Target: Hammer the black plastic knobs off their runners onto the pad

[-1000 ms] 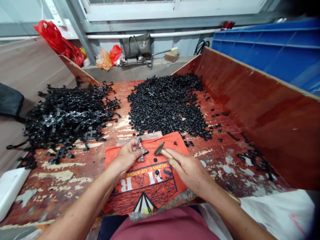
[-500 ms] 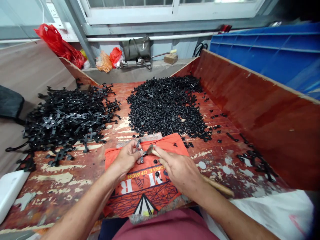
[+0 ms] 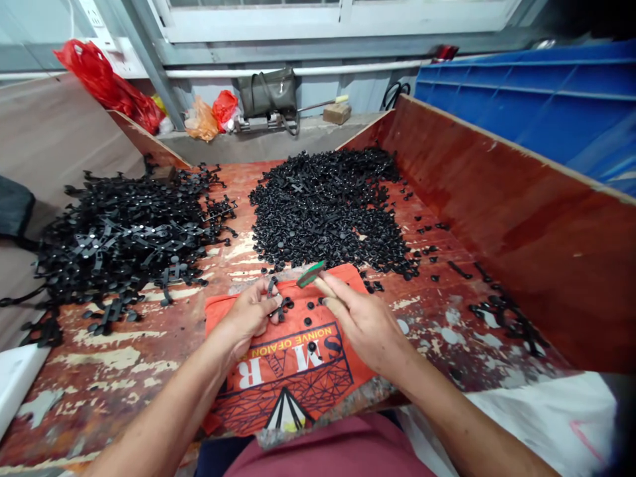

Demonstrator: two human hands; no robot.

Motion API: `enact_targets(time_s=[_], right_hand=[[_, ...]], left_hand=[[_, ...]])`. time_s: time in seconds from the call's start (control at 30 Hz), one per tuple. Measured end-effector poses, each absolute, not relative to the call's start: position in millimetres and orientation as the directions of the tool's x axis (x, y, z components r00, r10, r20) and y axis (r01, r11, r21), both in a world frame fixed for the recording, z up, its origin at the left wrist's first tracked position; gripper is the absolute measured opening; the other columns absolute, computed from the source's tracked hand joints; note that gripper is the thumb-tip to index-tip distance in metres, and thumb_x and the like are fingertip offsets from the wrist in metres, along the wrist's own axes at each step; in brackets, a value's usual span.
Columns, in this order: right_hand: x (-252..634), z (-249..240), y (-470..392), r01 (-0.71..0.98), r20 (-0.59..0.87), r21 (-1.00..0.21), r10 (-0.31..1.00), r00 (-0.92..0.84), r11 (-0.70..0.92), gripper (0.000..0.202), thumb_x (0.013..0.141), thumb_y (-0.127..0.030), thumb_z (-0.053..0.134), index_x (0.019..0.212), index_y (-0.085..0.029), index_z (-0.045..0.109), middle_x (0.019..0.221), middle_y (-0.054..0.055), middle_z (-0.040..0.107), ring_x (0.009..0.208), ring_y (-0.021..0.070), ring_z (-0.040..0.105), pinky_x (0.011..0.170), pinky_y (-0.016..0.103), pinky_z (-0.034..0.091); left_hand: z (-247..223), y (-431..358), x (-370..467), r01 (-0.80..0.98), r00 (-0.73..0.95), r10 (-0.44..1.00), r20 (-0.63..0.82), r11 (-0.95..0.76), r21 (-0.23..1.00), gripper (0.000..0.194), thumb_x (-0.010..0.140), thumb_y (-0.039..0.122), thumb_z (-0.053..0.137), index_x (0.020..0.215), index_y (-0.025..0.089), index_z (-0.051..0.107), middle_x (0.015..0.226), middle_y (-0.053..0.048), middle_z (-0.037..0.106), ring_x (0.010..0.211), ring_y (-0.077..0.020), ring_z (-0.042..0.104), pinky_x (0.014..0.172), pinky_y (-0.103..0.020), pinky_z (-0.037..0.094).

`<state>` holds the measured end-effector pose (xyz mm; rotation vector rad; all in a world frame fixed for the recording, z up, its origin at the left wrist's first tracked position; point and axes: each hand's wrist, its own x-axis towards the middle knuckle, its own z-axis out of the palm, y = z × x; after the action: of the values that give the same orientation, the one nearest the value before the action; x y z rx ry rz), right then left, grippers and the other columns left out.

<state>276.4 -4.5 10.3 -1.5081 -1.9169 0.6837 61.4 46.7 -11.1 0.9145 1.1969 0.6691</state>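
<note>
1. The left hand (image 3: 253, 310) is over the upper left part of the orange cloth, its thumb and fingers pinched on a black jointed linkage (image 3: 281, 310).
2. That linkage pokes out past the fingertips toward the right hand; part of it is hidden by the fingers, and whether its lower end touches the cloth cannot be told.
3. The right hand (image 3: 370, 324) is wrapped around the pale wooden handle of a hammer (image 3: 312, 273), whose green-sided head is tilted, up and to the right of the linkage and apart from it.
4. Beneath both hands lies the orange cloth (image 3: 293, 324), printed with dark lines and large white and dark letters that read upside down from the seat.
5. A few small round black caps (image 3: 308, 321) lie loose on it, between the hands and a little below.
6. On the worn red table (image 3: 238, 179), a pile of jointed black linkages (image 3: 124, 232) spreads to the left.
7. Beyond the cloth sits a heap of small black parts (image 3: 328, 212); more black pieces (image 3: 511, 318) are scattered at the far right.
8. A red-brown board (image 3: 497, 199) walls the right side, with a blue plastic crate (image 3: 521, 112) behind it.
9. On the ledge at the back rest a dark green bag (image 3: 268, 93) and a wooden block (image 3: 336, 113).
</note>
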Motion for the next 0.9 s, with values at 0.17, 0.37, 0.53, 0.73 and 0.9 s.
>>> enact_targets(time_s=[0.17, 0.37, 0.53, 0.73, 0.9], right_hand=[[285.1, 5.9, -10.4, 0.701, 0.041, -0.697, 0.985, -0.167, 0.148, 0.044, 0.102, -0.025, 0.042, 0.144, -0.035, 0.047, 0.132, -0.005, 0.065, 0.114, 0.0196, 0.066, 0.095, 0.036, 0.054], [279.5, 1.9, -8.7, 0.813, -0.007, -0.562, 0.981, -0.193, 0.156, 0.047, 0.100, -0.024, 0.046, 0.145, -0.038, 0.045, 0.112, -0.003, 0.075, 0.098, 0.0217, 0.072, 0.082, 0.034, 0.057], [267.9, 6.1, -2.0, 0.857, -0.008, -0.455, 0.961, -0.275, 0.241, 0.041, 0.101, -0.027, 0.046, 0.142, -0.036, 0.049, 0.105, 0.000, 0.077, 0.087, 0.0228, 0.074, 0.069, 0.032, 0.054], [267.6, 13.5, -5.4, 0.790, -0.009, -0.573, 0.962, -0.272, 0.217, 0.039, 0.102, -0.026, 0.044, 0.139, -0.037, 0.052, 0.111, -0.001, 0.075, 0.095, 0.0208, 0.072, 0.078, 0.031, 0.053], [281.3, 13.0, -18.3, 0.727, 0.046, -0.658, 0.974, -0.222, 0.196, 0.037, 0.101, -0.022, 0.045, 0.135, -0.034, 0.054, 0.119, -0.001, 0.071, 0.100, 0.0195, 0.069, 0.085, 0.031, 0.050]], left_hand=[[-13.5, 49.5, 56.4, -0.034, 0.297, 0.814, -0.498, 0.531, 0.847, 0.039, 0.068, 0.039, 0.076, 0.085, 0.022, 0.045, 0.044, 0.008, 0.054, 0.027, -0.0002, 0.017, 0.031, -0.012, 0.011], [-9.8, 50.4, 57.1, -0.032, 0.307, 0.800, -0.515, 0.550, 0.835, 0.043, 0.064, 0.040, 0.079, 0.086, 0.022, 0.046, 0.046, 0.007, 0.056, 0.027, 0.0002, 0.017, 0.032, -0.013, 0.009], [-13.3, 39.0, 53.9, 0.046, 0.274, 0.811, -0.517, 0.526, 0.849, 0.039, 0.067, 0.039, 0.076, 0.084, 0.021, 0.047, 0.048, 0.009, 0.053, 0.030, -0.0013, 0.027, 0.034, -0.013, 0.017], [-22.8, 21.7, 46.0, 0.149, 0.192, 0.888, -0.419, 0.395, 0.906, 0.036, 0.069, 0.036, 0.078, 0.085, 0.020, 0.050, 0.049, 0.011, 0.048, 0.040, -0.0051, 0.042, 0.042, -0.014, 0.028], [-0.1, 15.3, 41.4, 0.014, 0.121, 0.858, -0.498, 0.501, 0.866, 0.047, 0.062, 0.044, 0.082, 0.084, 0.020, 0.049, 0.050, 0.010, 0.049, 0.036, -0.0040, 0.038, 0.038, -0.014, 0.021]])
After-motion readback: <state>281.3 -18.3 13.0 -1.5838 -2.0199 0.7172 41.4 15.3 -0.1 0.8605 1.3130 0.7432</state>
